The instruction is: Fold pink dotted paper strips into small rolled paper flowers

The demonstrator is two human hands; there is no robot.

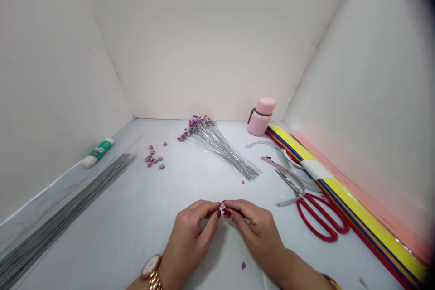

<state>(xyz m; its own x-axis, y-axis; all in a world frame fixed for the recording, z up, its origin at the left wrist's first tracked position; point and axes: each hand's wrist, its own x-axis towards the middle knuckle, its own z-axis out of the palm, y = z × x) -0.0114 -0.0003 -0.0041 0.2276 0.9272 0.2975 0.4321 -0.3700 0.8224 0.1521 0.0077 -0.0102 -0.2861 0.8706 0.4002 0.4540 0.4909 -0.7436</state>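
My left hand (pixel 192 231) and my right hand (pixel 253 226) meet near the front middle of the white table (pixel 136 217). Both pinch a tiny pale paper piece (pixel 222 207) between their fingertips, fingers closed on it. A watch sits on my left wrist. Beyond the hands lies a bundle of silver wires tipped with small purple folded pieces (pixel 217 142). Several loose purple pieces (pixel 154 158) lie to the left of that bundle.
Red-handled scissors (pixel 314 213) and paper strips lie right of my hands. A stack of coloured paper sheets (pixel 346 190) runs along the right wall, a pink bottle (pixel 261 116) behind it. Plain grey wires (pixel 64 213) and a glue stick (pixel 98 152) lie at left.
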